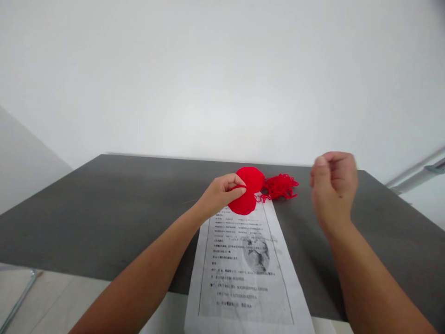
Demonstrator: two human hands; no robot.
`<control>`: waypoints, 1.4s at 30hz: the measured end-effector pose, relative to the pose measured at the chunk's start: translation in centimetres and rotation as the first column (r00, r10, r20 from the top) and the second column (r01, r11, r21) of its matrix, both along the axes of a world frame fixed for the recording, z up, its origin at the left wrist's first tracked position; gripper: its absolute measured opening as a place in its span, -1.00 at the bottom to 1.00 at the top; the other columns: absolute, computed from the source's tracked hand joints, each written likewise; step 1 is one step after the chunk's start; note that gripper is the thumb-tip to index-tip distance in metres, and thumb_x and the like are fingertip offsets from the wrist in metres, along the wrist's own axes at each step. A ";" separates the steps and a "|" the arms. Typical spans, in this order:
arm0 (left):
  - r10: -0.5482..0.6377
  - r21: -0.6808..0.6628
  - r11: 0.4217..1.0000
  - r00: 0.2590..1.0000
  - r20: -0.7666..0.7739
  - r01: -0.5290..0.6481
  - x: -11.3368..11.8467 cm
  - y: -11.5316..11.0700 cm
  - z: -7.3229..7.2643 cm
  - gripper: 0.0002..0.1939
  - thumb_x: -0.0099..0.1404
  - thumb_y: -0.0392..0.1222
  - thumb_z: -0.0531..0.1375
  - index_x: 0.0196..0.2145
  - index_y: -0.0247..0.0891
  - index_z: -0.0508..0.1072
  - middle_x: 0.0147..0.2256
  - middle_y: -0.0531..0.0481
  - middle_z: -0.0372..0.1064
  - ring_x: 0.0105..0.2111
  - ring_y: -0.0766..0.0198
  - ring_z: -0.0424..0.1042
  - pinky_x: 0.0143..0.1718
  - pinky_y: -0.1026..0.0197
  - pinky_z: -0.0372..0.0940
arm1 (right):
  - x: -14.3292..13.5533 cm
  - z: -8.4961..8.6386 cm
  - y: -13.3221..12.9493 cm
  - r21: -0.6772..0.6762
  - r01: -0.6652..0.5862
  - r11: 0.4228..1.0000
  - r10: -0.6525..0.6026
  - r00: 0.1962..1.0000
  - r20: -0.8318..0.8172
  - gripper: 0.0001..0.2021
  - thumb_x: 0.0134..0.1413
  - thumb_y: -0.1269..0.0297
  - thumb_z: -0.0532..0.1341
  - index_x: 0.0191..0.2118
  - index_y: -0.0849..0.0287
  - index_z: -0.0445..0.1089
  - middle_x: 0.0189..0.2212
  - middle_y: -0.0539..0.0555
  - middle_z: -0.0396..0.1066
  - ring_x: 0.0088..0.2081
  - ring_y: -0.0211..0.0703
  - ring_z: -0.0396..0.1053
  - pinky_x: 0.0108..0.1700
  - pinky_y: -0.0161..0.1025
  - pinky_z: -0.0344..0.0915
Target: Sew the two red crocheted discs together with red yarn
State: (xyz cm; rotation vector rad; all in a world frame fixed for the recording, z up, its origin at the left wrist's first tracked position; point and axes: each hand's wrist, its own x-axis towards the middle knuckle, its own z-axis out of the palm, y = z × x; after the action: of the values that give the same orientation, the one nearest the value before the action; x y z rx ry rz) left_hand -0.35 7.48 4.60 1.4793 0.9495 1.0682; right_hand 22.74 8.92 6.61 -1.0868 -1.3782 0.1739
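Note:
My left hand (227, 188) pinches the edge of a round red knitted piece (243, 204) between thumb and fingers, above the top of a printed sheet (239, 278). Right behind it lies a second rounded red piece (251, 178). Loose, tangled red yarn (281, 186) spreads on the dark table to the right of these pieces. Off to the right, my right hand (333, 185) is raised with its fingers curled and thumb against them; whether a thread or small tool is between them cannot be made out.
The dark table (139, 204) reaches back to a white wall. The printed sheet hangs over the table's front edge. A grey metal bar (417, 178) stands beyond the table's right side, and a metal leg (21, 292) shows at the lower left.

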 end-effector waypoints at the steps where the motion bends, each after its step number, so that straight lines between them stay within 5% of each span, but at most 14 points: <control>1: -0.003 0.005 1.000 1.000 -0.017 0.003 0.0 0.0 0.0 -0.82 0.12 -0.12 0.26 -0.41 -0.28 0.39 -0.57 0.12 0.29 -0.58 0.41 0.22 -0.52 0.34 0.10 | -0.6 0.0 -0.5 -0.039 -0.049 0.998 0.054 0.989 0.138 -0.87 0.23 0.19 0.16 -0.27 0.11 0.24 -0.58 -0.12 0.15 -0.59 -0.32 0.09 -0.52 -0.32 0.07; 4: -0.003 0.033 0.999 0.998 -0.061 0.006 0.0 -0.1 0.1 -0.84 0.14 -0.13 0.24 -0.41 -0.28 0.40 -0.54 0.09 0.32 -0.55 0.39 0.25 -0.49 0.32 0.14 | -2.1 -0.3 -1.8 -0.167 -0.316 0.934 0.357 0.828 0.432 -0.91 0.21 0.28 0.17 -0.28 0.14 0.38 -0.67 -0.14 0.18 -0.65 -0.34 0.11 -0.54 -0.35 0.07; 7: 0.015 0.089 0.996 0.991 -0.131 -0.003 0.0 -0.3 0.3 -0.86 0.15 -0.15 0.22 -0.41 -0.28 0.41 -0.52 0.09 0.31 -0.52 0.38 0.24 -0.48 0.32 0.13 | -3.0 -0.5 -2.3 -0.203 -0.413 0.888 0.451 0.700 0.553 -0.85 0.22 0.35 0.12 -0.27 0.17 0.45 -0.64 -0.09 0.32 -0.67 -0.36 0.11 -0.55 -0.36 0.06; 18: 0.007 0.154 0.988 0.977 -0.212 0.026 0.0 -0.5 0.4 -0.91 0.15 -0.20 0.17 -0.42 -0.27 0.40 -0.49 0.09 0.30 -0.48 0.36 0.24 -0.43 0.30 0.14 | -2.8 -0.8 -2.1 -0.178 -0.317 0.931 0.354 0.678 0.644 -0.82 0.20 0.32 0.12 -0.29 0.18 0.48 -0.65 -0.05 0.39 -0.67 -0.32 0.17 -0.53 -0.37 0.07; 29: 0.039 0.194 0.981 0.963 -0.268 0.014 0.0 -0.6 0.9 -0.94 0.11 -0.26 0.16 -0.45 -0.27 0.42 -0.48 0.08 0.35 -0.47 0.35 0.26 -0.38 0.28 0.16 | -2.6 -1.0 -2.0 -0.121 -0.346 0.930 0.315 0.584 0.748 -0.80 0.30 0.33 0.08 -0.26 0.18 0.45 -0.44 0.04 0.58 -0.55 -0.25 0.38 -0.45 -0.33 0.14; 42: 0.022 0.170 0.985 0.960 -0.279 0.027 0.0 -0.6 0.7 -0.94 0.11 -0.28 0.14 -0.45 -0.26 0.42 -0.48 0.07 0.36 -0.47 0.35 0.30 -0.44 0.30 0.19 | -2.7 -1.2 -2.1 -0.014 -0.355 0.935 0.200 0.495 0.846 -0.78 0.34 0.34 0.06 -0.21 0.23 0.45 -0.43 0.06 0.59 -0.51 -0.20 0.46 -0.48 -0.27 0.10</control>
State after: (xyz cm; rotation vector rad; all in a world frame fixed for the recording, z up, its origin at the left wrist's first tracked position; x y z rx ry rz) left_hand -0.38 6.88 5.29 1.8099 1.0715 0.9742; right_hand 20.07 6.83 5.46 -0.7927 -2.4180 -0.2870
